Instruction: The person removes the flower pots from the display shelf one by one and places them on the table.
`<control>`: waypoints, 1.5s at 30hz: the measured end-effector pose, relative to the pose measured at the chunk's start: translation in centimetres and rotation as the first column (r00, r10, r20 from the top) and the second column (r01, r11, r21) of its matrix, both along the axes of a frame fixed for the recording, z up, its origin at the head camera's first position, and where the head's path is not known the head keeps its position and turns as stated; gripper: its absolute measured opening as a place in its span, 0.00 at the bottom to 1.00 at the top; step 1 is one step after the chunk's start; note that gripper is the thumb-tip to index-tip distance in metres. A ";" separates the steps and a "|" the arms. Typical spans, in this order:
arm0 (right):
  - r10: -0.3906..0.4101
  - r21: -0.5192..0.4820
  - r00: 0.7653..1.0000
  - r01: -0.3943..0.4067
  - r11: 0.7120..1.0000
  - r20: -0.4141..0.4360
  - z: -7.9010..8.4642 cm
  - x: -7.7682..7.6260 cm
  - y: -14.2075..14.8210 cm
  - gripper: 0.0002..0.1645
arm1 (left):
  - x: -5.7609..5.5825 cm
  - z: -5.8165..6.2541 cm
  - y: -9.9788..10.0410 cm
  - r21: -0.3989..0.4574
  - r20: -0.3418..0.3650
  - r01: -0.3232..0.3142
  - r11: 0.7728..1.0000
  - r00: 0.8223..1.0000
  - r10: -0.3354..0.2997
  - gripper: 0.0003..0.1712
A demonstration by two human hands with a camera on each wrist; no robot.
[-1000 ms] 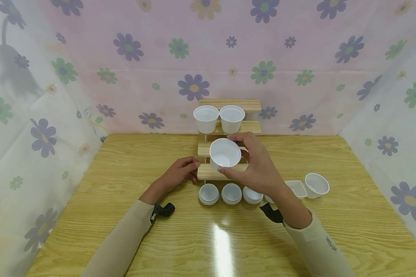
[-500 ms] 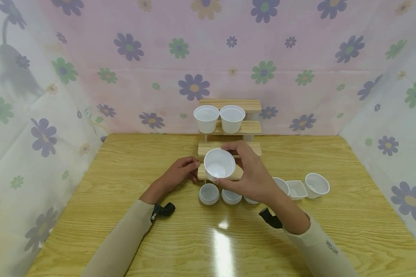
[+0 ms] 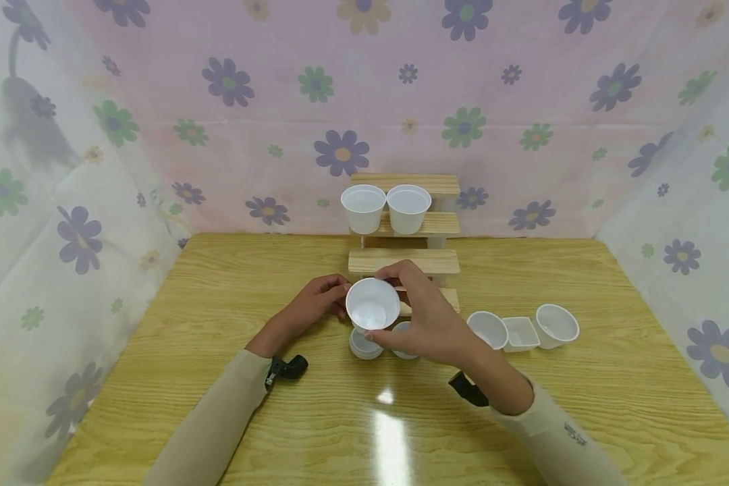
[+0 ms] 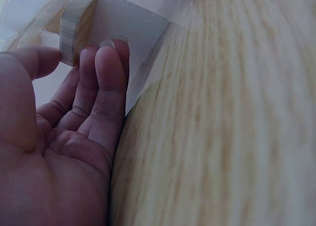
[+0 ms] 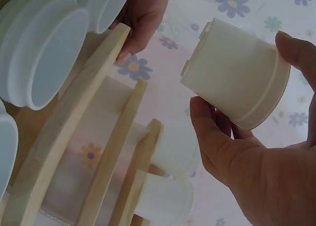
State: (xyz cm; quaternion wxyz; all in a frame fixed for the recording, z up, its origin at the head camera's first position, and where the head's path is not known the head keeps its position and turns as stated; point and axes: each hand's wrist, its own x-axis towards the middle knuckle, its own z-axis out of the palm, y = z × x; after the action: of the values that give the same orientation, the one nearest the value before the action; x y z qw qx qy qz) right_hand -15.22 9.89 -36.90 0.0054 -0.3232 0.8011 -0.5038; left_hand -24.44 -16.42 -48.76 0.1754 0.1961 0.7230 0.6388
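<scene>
The right hand (image 3: 431, 324) has a white cup (image 3: 373, 304) pinched between thumb and fingers, opening toward the person. From overhead the cup merely overlaps the wooden stand (image 3: 403, 260); the right wrist view shows it held clear of the boards, with ridges on its base. That view also catches three squat jars (image 5: 61, 53); overhead, two peek out beneath the grip. Only the left wrist view shows the left hand's (image 3: 316, 300) thumb and fingers (image 4: 111, 70) lightly pinching a board end (image 4: 74, 33). Beyond the grip stand two cups (image 3: 363, 209); to its right, three white containers (image 3: 521, 334).
</scene>
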 end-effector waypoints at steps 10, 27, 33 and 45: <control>0.038 0.134 0.999 -0.035 0.990 -0.018 -1.0 0.2 -0.7 0.48 | 0.0 0.0 0.0 -0.041 -0.034 -0.010 0.999 0.999 0.008 0.17; 0.198 0.203 0.979 -0.184 0.962 -0.053 -2.0 0.7 -1.5 0.45 | 0.2 0.2 0.0 -0.033 -0.030 -0.004 0.999 1.000 0.003 0.16; 0.253 0.242 0.965 -0.231 0.942 -0.062 -2.3 0.8 -1.7 0.48 | 0.3 0.3 0.1 -0.012 -0.011 0.002 1.000 1.000 -0.002 0.16; 0.316 0.339 0.948 -0.283 0.897 -0.045 -3.0 1.0 -2.1 0.46 | 0.1 0.1 0.0 -0.004 -0.003 0.016 1.000 1.000 -0.016 0.17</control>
State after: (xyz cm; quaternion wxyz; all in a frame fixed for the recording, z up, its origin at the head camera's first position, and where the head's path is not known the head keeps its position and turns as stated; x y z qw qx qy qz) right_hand -14.21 7.77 -39.86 0.0971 -0.4618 0.8134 -0.3400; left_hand -24.36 -16.41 -48.64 0.1796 0.2026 0.7229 0.6357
